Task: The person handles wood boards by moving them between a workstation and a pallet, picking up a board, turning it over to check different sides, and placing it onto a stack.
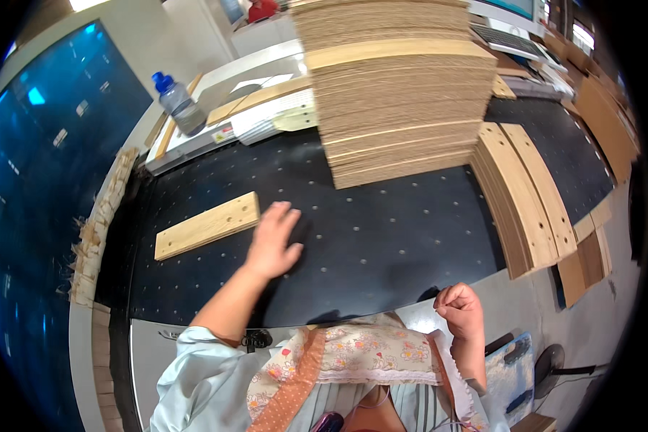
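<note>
My left hand (273,241) is open above the black dotted work surface (381,230), fingers spread and nothing in them. Just left of its fingertips lies a pale wooden slat (207,227) with several dark holes. At the front edge of the surface, my right hand (461,309) is closed with the fingers curled in. Whether it holds anything is hidden. To its upper right, stacked wooden slats with holes (522,198) stand side by side in two rows.
A tall stack of wooden boards (403,108) rises at the far middle. Beyond the left side stand a blue-capped bottle (178,104) and a white machine ledge (223,133). A keyboard (507,42) is at the far right; a dark blue sheet-like surface (43,187) fills the left.
</note>
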{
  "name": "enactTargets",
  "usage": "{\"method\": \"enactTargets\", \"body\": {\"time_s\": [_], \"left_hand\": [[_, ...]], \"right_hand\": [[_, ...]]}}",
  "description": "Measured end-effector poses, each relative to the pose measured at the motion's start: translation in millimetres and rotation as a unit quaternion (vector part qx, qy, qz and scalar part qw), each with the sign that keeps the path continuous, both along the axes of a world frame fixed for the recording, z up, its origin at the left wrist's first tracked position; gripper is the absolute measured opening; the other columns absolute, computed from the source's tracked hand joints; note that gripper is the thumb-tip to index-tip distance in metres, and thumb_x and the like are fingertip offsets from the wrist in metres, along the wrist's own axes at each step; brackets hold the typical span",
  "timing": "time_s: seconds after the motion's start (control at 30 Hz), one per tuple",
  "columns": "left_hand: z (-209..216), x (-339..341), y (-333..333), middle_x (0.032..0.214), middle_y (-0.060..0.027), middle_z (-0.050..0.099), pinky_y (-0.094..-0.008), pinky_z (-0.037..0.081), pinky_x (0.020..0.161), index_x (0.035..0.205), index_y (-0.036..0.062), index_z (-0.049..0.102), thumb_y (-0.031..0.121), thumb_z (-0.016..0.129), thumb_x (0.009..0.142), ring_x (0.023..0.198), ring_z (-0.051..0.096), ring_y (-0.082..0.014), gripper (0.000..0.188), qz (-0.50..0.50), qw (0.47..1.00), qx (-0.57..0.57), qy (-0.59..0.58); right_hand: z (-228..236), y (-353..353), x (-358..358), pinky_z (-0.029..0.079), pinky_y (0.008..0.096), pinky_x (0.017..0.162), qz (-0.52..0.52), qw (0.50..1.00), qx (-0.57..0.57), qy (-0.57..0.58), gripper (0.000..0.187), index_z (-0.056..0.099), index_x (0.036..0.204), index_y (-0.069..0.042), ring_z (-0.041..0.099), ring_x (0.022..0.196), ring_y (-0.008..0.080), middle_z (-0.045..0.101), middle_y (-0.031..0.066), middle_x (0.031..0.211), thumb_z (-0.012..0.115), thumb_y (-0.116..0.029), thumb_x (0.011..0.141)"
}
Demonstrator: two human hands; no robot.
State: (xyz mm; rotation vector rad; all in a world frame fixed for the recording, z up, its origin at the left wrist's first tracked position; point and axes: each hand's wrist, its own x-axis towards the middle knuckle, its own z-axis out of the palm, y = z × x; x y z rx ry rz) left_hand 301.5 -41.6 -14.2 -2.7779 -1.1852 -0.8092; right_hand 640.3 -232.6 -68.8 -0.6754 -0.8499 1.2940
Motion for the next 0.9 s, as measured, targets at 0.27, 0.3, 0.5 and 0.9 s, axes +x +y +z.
{"method": "enactTargets", "body": {"time_s": [0.27, 0.3, 0.5, 0.9], "left_hand": [[4, -176, 53, 0.138, -0.0121, 0.026, -0.0496, 0.015, 0.104, 0.132, 0.0118, 0.03, 0.034, 0.072, 0.06, 0.131, 0.014, -0.0288, 0.086, 0.233, 0.947, -0.18, 0.127], [8, -179, 57, 0.138, -0.012, 0.026, -0.05, 0.014, 0.104, 0.132, 0.0126, 0.03, 0.035, 0.072, 0.06, 0.131, 0.014, -0.0288, 0.087, 0.226, 0.944, -0.188, 0.147], [0, -200, 82, 0.13, -0.0122, 0.035, -0.046, 0.021, 0.101, 0.131, 0.0132, 0.033, 0.04, 0.074, 0.055, 0.123, 0.027, -0.0289, 0.091, 0.164, 0.948, -0.207, 0.177], [-2, -169, 50, 0.106, -0.0131, 0.048, -0.0378, 0.033, 0.087, 0.119, 0.0101, 0.046, 0.039, 0.073, 0.049, 0.101, 0.043, -0.0304, 0.08, 0.037, 0.985, -0.141, 0.09]], "right_hand": [[0, 82, -86, 0.04, 0.0234, 0.061, -0.019, 0.998, -0.043, -0.052, 0.019, 0.048, 0.075, -0.003, 0.05, 0.065, 0.0125, 0.054, 0.0062, 0.072, 0.057, 0.012, 0.069], [-5, 86, -88, 0.041, 0.0235, 0.062, -0.02, 0.997, -0.012, -0.069, 0.019, 0.048, 0.074, -0.004, 0.05, 0.065, 0.0128, 0.054, 0.0063, 0.07, 0.058, 0.012, 0.069], [0, 87, -91, 0.042, 0.025, 0.065, -0.065, 0.995, -0.01, -0.076, 0.018, 0.049, 0.072, -0.004, 0.051, 0.066, 0.0141, 0.054, 0.0063, 0.069, 0.057, 0.012, 0.068], [-2, 86, -90, 0.041, 0.0245, 0.065, -0.065, 0.993, -0.025, -0.099, 0.018, 0.049, 0.073, -0.004, 0.051, 0.067, 0.0136, 0.054, 0.0057, 0.07, 0.061, 0.008, 0.067]]}}
